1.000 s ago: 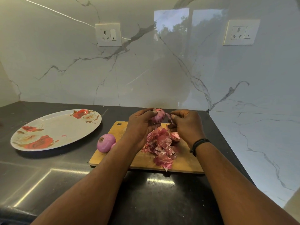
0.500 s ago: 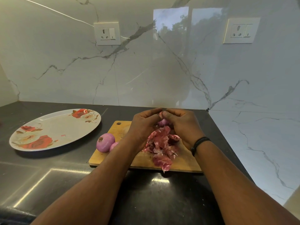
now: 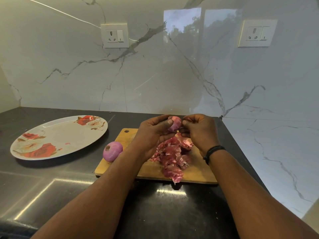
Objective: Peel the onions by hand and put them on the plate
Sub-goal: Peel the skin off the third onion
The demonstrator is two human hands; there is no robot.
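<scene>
Purple onion [image 3: 174, 123] gripped in left hand [image 3: 153, 133], right hand [image 3: 198, 131] pinching its skin (fingers curled), peel heap [image 3: 172, 157] beneath both hands, second onion [image 3: 112, 151] left of the left wrist, floral plate [image 3: 58, 137] further left

- A small purple onion [image 3: 174, 123] is being held above the cutting board [image 3: 151, 168], mostly hidden by fingers.
- A second onion [image 3: 112, 151], smooth and purple, is lying at the board's left edge.
- The flowered plate [image 3: 58, 137] is sitting flat, left of the board.
</scene>
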